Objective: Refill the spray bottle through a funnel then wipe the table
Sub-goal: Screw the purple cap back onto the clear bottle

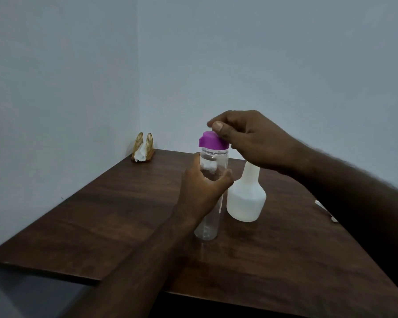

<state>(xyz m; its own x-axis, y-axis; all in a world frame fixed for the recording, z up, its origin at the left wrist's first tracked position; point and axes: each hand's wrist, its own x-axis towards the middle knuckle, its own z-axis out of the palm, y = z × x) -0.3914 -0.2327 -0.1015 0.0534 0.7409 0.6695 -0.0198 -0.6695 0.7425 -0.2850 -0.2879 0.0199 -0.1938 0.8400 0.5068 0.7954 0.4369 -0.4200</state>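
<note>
Hands on a clear bottle at mid-frame.
A gold wire napkin holder (143,146) stood upper left on the dark woodgrain table (101,214); the left hand (201,190) wrapped the clear ribbed bottle (210,203), the right hand (251,140) pinched its purple cap (213,140), beside a frosted white cone-necked spray bottle (246,198).

Dim room: dark wooden table (101,214) against a pale blue-grey wall (262,53) corner.

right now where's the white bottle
In the head view the white bottle stands upright on the table, just right of the clear bottle held by the left hand, beneath the right hand.
</note>
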